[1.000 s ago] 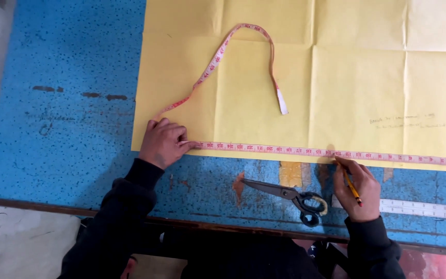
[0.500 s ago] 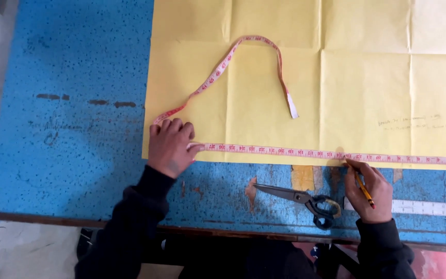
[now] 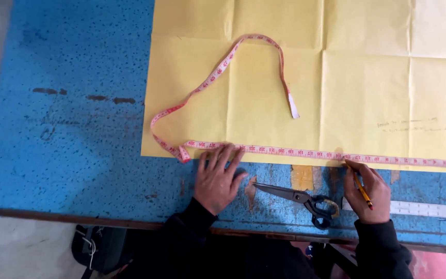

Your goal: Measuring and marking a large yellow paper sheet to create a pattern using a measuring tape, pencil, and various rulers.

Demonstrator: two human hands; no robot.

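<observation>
Two hands work along the near edge of a yellow paper sheet [image 3: 367,93]. The left hand [image 3: 217,178] lies flat with fingers spread, its tips pressing the pink measuring tape [image 3: 285,151] onto the sheet's edge. The right hand [image 3: 367,192] is closed around a yellow pencil [image 3: 360,188], its tip at the tape further along. Between the hands, black-handled scissors [image 3: 299,197] lie on the blue speckled surface [image 3: 68,134]. A white ruler [image 3: 424,209] rests just beside the right hand. The tape's free end loops back across the sheet
</observation>
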